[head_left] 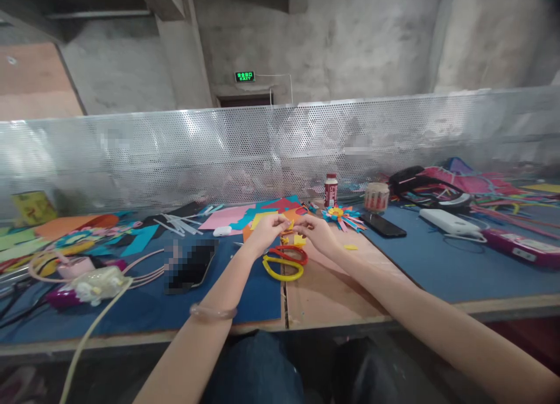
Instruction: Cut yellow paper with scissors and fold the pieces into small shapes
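Note:
My left hand and my right hand meet over the middle of the table, fingertips close together. Between them is a small yellow piece, apparently paper, pinched by both hands. Just below lie a red loop and a yellow loop, which look like scissors handles; their blades are mostly hidden by my left arm. Yellow paper scraps rest beneath my fingers, and another scrap lies to the right. A many-coloured paper flower with a yellow centre sits beyond my right hand.
A dark phone lies left of my arm, and another phone on the right. A red-labelled bottle and a jar stand at the back. Coloured paper, white sticks, cables and a power bank surround them. A perforated metal screen closes the back.

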`<state>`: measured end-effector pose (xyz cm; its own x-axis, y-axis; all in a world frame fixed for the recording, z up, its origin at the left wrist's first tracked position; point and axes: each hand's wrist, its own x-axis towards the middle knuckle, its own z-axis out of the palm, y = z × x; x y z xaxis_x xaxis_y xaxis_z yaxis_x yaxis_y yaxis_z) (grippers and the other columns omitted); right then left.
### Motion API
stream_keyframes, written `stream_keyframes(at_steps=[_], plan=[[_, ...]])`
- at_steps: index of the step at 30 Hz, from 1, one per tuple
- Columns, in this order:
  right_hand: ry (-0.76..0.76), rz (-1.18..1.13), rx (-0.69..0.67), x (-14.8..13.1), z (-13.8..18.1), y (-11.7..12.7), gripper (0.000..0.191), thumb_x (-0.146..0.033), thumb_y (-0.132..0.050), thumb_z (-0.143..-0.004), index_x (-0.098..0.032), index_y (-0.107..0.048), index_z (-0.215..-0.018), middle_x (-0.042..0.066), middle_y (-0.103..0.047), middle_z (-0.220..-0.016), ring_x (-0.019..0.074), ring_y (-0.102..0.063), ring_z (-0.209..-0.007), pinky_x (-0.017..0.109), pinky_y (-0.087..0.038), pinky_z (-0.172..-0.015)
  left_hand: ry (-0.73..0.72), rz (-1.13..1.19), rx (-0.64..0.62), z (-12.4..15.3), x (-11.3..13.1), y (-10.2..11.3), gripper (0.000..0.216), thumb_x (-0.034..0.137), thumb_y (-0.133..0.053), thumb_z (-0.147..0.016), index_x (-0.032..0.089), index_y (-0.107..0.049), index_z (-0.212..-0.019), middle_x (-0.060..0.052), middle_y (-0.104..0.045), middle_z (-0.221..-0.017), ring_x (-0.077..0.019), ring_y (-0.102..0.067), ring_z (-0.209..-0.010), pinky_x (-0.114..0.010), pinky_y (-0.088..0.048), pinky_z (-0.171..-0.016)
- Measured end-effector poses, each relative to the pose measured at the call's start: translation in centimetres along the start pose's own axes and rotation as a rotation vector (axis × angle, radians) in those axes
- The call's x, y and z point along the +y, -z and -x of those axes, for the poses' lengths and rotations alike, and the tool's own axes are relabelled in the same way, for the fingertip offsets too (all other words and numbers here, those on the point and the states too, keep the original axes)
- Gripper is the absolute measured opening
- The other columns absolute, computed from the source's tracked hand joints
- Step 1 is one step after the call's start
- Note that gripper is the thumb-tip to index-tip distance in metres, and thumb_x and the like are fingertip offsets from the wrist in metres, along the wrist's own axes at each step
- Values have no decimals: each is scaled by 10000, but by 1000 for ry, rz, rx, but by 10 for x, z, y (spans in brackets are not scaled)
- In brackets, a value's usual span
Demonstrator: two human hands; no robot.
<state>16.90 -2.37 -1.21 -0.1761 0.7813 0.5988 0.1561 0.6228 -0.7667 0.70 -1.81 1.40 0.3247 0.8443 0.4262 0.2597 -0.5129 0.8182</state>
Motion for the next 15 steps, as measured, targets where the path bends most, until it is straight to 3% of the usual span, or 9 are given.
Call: stream_keyframes(at_steps=[7,15], plan=[[-27,-67,22,0,1,-3,169,-322,-601,-689,-156,-611,-719,-5,-581,-653,85,-500,-543,222,-412,-534,-47,-30,32,0,1,-1,192,317,-555,-729,131,-590,-758,-44,-611,-761,-137,-551,-712,-262,-429,-663],[-177,-249,6,-7,7,-9,326,-411,-599,-682,-131,-630,-847,28,-588,-670,104,-517,-523,211,-435,-394,-139,-140,109,2,13,0,150,281,-569,-716,135,-602,-711,-34,-632,-714,-135,-569,-687,-252,-437,-664]])
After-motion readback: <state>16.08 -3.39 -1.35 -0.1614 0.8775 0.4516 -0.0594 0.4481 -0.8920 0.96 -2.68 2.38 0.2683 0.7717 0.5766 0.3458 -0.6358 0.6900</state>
